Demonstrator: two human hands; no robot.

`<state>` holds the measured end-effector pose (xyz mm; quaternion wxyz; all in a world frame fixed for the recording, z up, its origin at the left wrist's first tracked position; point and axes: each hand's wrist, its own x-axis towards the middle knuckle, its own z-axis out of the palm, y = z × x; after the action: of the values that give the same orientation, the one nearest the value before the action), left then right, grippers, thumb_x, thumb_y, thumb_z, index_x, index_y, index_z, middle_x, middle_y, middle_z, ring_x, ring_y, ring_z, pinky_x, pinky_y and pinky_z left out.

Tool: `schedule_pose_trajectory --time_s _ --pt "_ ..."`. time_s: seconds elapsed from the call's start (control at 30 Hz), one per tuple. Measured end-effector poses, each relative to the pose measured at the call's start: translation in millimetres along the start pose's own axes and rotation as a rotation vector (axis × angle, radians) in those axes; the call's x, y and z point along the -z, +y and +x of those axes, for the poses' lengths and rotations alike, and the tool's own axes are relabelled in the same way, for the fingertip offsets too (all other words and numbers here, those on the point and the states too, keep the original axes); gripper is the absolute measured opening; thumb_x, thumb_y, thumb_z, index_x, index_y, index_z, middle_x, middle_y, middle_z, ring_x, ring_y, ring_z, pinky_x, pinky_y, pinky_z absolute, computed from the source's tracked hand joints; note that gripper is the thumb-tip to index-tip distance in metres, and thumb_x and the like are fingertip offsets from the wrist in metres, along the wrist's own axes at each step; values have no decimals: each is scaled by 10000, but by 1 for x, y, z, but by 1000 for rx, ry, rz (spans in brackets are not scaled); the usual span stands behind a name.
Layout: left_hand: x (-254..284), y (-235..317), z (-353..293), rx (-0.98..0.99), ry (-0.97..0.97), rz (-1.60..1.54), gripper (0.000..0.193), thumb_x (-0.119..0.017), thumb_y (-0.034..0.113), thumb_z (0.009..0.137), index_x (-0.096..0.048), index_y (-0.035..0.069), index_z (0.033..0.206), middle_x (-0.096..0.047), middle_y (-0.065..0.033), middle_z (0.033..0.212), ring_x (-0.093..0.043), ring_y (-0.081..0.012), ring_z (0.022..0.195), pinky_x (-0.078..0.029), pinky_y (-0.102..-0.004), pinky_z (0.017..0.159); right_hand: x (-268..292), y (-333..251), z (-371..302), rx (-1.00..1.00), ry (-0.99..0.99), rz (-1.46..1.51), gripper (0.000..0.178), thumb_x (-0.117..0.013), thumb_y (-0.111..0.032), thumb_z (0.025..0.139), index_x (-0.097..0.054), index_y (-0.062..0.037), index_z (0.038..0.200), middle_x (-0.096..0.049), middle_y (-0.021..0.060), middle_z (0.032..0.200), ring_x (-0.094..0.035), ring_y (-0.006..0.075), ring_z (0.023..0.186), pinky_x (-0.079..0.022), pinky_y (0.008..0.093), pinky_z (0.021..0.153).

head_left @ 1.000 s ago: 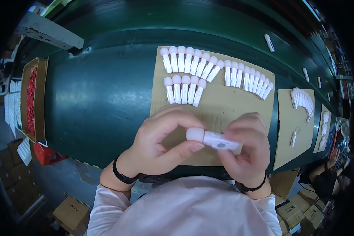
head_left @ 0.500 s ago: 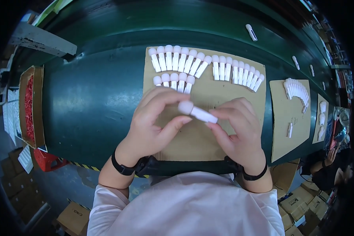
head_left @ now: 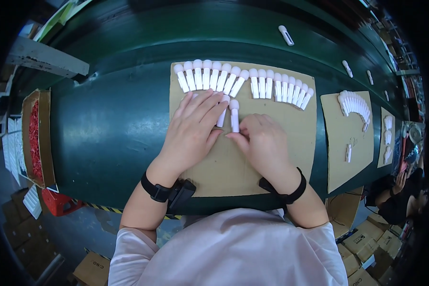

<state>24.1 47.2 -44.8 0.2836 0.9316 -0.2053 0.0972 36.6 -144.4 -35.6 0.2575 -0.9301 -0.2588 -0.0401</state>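
Observation:
Several small white wands with round pale-pink heads lie in rows on a flat cardboard sheet (head_left: 276, 157). My left hand (head_left: 188, 128) lies palm down over the lower row, fingers stretched out, hiding most of those wands. One wand (head_left: 234, 117) lies just right of that row, its head pointing away from me. My right hand (head_left: 264, 140) is curled at this wand's near end, with thumb and forefinger closed about it. Farther off on the same sheet are an upper-left row of wands (head_left: 206, 76) and an upper-right row (head_left: 284, 88).
To the right, a second cardboard sheet (head_left: 341, 167) bears a fan of wands (head_left: 355, 102). A third sheet (head_left: 381, 155) lies beyond it. Loose wands, one of them at the back (head_left: 286, 35), lie on the green surface. A box of red pieces (head_left: 35, 138) stands left. A person (head_left: 398, 195) is at far right.
The wand held in the air between both hands is now down on the cardboard, beside the lower row. My left hand has let go of it and spread over that row.

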Motion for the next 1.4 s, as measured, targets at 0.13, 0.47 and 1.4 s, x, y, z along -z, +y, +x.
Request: schedule_pose_trajectory --time_s 0.13,0.47,1.4 --pt "-2 -4 1 -35 27 8 579 -742 96 696 -572 80 1249 -532 -98 1337 -468 -294 1269 -337 -493 1071 -6 1 5 51 72 33 203 -764 -192 744 -624 -63 815 -623 86 734 -606 267 734 -482 393 645" --pt "5 11 8 -101 -9 77 562 -751 84 655 -627 141 1200 -556 -86 1306 -476 -331 1186 -347 -485 1046 44 52 47 -136 79 91 148 -702 -167 799 -642 -41 847 -659 115 797 -644 278 801 -512 390 694" --pt "-7 13 6 -110 2 201 475 -741 83 699 -654 91 1165 -537 -76 1339 -439 -346 1232 -320 -483 1056 31 115 209 -378 -157 -191 295 -673 -269 830 -707 -57 1031 -692 152 1040 -657 293 1006 -520 378 848"
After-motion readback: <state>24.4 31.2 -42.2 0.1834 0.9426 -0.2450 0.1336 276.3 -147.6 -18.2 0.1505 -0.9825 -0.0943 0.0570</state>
